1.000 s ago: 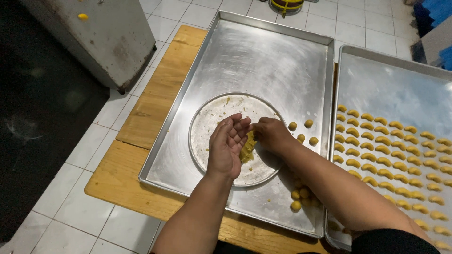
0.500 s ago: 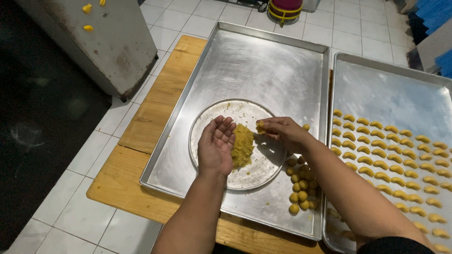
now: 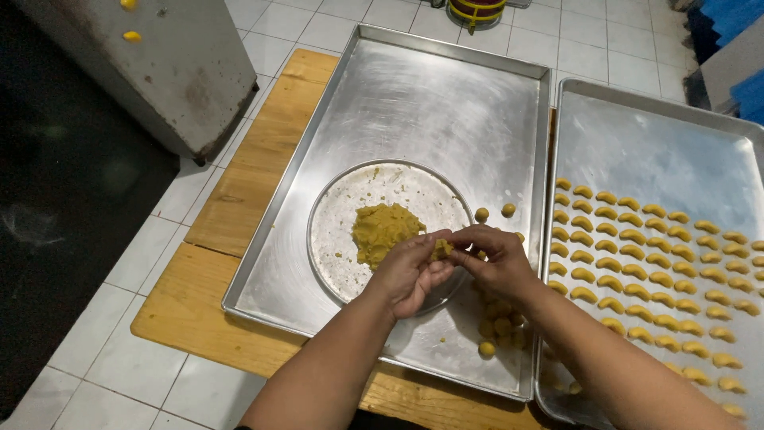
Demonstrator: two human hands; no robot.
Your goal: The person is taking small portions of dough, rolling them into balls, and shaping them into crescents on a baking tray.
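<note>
My left hand [image 3: 410,271] and right hand [image 3: 495,259] meet fingertip to fingertip, pinching a small piece of yellow dough [image 3: 440,250] between them. The dough mound [image 3: 383,231] sits on the round plate [image 3: 342,239], just beyond my left fingers.

Wooden board [image 3: 239,191] lies on the tiled floor [image 3: 119,366]. Left tray [image 3: 430,95] sits on the board, long side running away from the person. Round plate [image 3: 342,231] rests in the tray's near half, toward its left edge. Dough mound [image 3: 382,231] lies on the plate, near its middle. Both hands, left hand [image 3: 410,275] and right hand [image 3: 493,259], meet over the plate's near right rim, a bit of dough [image 3: 440,249] between them. Dough balls [image 3: 497,322] cluster by the tray's near right corner; two more lie just right of the plate. Right tray [image 3: 652,151] lies beside the left tray, touching its right edge. Rows of curved pieces [image 3: 652,271] fill its near half. A cabinet [image 3: 151,64] stands beyond the board's far left corner.
</note>
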